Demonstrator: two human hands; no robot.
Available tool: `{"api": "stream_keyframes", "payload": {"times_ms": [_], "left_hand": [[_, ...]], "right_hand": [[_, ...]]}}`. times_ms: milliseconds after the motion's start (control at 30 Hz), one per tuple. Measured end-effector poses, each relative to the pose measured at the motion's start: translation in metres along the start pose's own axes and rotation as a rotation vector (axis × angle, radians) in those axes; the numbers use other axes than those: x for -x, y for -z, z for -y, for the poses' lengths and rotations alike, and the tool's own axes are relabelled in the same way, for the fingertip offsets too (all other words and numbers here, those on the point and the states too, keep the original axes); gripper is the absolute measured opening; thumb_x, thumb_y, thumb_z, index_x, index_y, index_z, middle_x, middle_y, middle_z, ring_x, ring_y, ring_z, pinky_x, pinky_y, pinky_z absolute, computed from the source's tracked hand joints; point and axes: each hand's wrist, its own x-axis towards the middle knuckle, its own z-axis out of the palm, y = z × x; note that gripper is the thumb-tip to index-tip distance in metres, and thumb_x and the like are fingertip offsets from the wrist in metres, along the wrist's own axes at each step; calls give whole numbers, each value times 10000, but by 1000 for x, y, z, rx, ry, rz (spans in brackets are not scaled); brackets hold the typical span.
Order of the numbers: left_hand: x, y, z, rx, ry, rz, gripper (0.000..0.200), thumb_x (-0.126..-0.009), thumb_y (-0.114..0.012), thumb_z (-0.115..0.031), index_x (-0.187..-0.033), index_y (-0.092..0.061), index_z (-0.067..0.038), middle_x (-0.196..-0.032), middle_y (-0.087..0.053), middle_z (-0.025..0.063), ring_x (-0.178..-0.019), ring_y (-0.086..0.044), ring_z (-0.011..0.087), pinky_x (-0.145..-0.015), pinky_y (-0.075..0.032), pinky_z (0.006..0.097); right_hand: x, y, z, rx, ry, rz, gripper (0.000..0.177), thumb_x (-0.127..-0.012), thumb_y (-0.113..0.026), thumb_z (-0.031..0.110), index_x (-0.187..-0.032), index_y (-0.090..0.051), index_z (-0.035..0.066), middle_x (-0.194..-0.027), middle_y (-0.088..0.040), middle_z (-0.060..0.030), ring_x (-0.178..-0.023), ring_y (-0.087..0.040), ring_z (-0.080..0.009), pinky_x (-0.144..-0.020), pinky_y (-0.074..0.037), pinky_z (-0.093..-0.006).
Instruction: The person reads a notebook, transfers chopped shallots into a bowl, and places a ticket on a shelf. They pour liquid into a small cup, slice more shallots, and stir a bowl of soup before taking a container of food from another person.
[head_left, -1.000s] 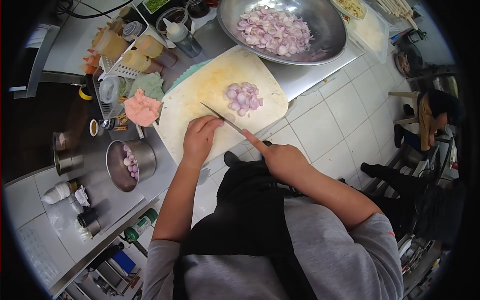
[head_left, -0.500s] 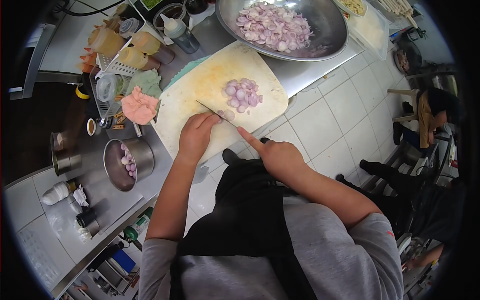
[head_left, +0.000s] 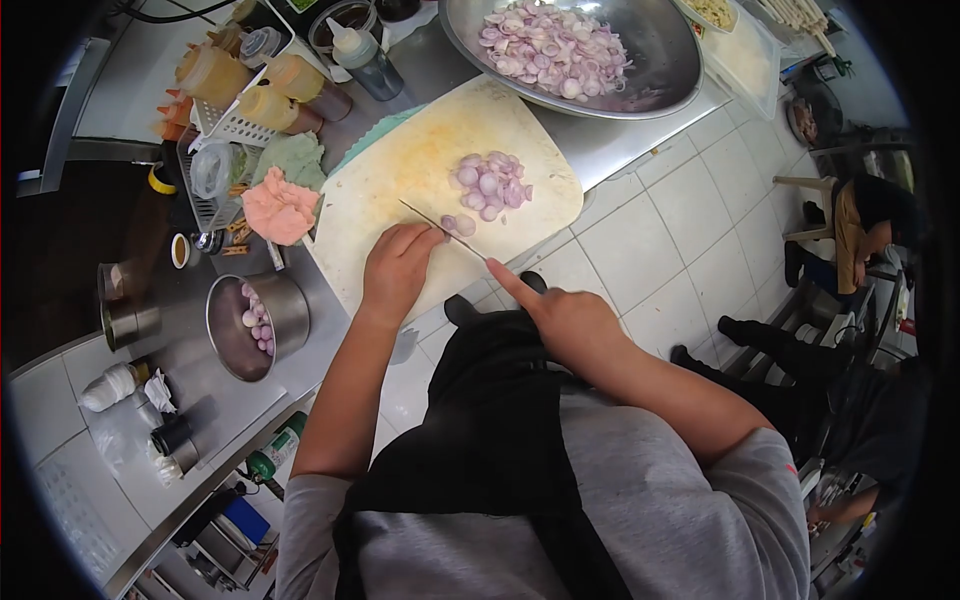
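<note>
On the white cutting board [head_left: 365, 215], my left hand [head_left: 398, 268] is closed, fingertips pressed together on a shallot that they mostly hide. My right hand [head_left: 572, 320] grips a knife [head_left: 462, 239], its index finger stretched along the blade's spine and the handle hidden in the palm. The thin blade lies slantwise just past my left fingertips. A few fresh slices [head_left: 460, 225] rest against the blade's far side. Farther up the board sits a small heap of sliced shallots [head_left: 492, 186].
A large steel bowl [head_left: 665, 80] of sliced shallots stands beyond the board. At left are a steel pot [head_left: 290, 315] with peeled shallots, a pink cloth [head_left: 280, 208], a green cloth [head_left: 290, 160] and sauce bottles [head_left: 368, 65]. Another person [head_left: 870, 225] sits at far right.
Both hands and the knife have shifted slightly right in the view, along with the board and bowl. My grip on the knife and shallot looks the same.
</note>
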Motion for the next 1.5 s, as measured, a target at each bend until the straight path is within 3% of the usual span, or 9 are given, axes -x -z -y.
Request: {"api": "stream_keyframes", "payload": {"times_ms": [433,567,667,833,1067,1133,1267,1367,1500], "left_hand": [[4,-2,5,-5,-35,-9,241,-755,-708,25,-968,-710,-88,-963,-679,54,-893,-661,274,-811,-546,386],[5,0,4,-10,-36,-9,243,-752,-711,27,-969,-710,-83,-965,-680,53,-886,-662,273,-820,-545,391],[5,-2,6,-12,-38,-17,245,-753,-713,24,-974,-711,-82,-965,-680,53,-881,-661,273,-825,-546,393],[7,-3,7,-25,-61,-27,255,-750,-720,13,-985,-715,-86,-961,-679,51,-879,-659,271,-834,-549,394],[3,-1,2,-13,-64,-23,220,-750,-725,34,-945,-696,-64,-942,-675,72,-866,-650,291,-814,-543,397],[3,-2,3,-23,-56,-25,214,-756,-734,22,-947,-696,-67,-945,-675,73,-871,-651,294,-815,-543,397],[4,-1,3,-37,-57,-16,218,-763,-752,-1,-960,-690,-72,-944,-671,77,-886,-652,300,-824,-546,397],[5,0,3,-45,-51,-14,220,-763,-756,-5,-960,-686,-72,-940,-670,78,-885,-653,301,-828,-548,397],[5,-2,6,-27,-75,-28,205,-761,-757,-6,-944,-684,-63,-930,-669,78,-865,-653,300,-824,-549,400]], "right_hand": [[2,11,6,-52,-7,-6,874,-896,-624,184,-1621,-144,281,-692,-641,-132,-562,-655,-294,-506,-534,-417],[6,5,7,6,-18,64,923,-843,-605,78,-1625,-147,255,-664,-631,-103,-559,-656,-251,-497,-543,-397],[-11,-9,3,-13,51,-161,921,-866,-649,180,-1623,-132,269,-678,-635,-129,-535,-646,-294,-487,-527,-411],[5,9,9,-63,-11,35,924,-847,-601,68,-1623,-141,268,-679,-631,-132,-526,-644,-291,-481,-524,-410],[-22,-6,11,-24,2,-53,853,-889,-549,80,-1622,-155,268,-681,-659,-103,-550,-667,-267,-498,-547,-412],[-22,-3,12,-68,1,-30,945,-828,-575,16,-1624,-135,275,-728,-643,-150,-557,-657,-292,-508,-542,-421],[-5,7,10,-81,19,-57,936,-838,-581,35,-1625,-132,270,-722,-647,-146,-552,-658,-285,-505,-541,-417],[9,22,12,-76,-28,106,927,-845,-579,47,-1625,-126,262,-715,-647,-144,-551,-658,-288,-506,-541,-419],[-15,-10,11,-64,4,-41,922,-849,-597,89,-1625,-125,250,-647,-624,-115,-523,-645,-285,-491,-534,-412]]}}
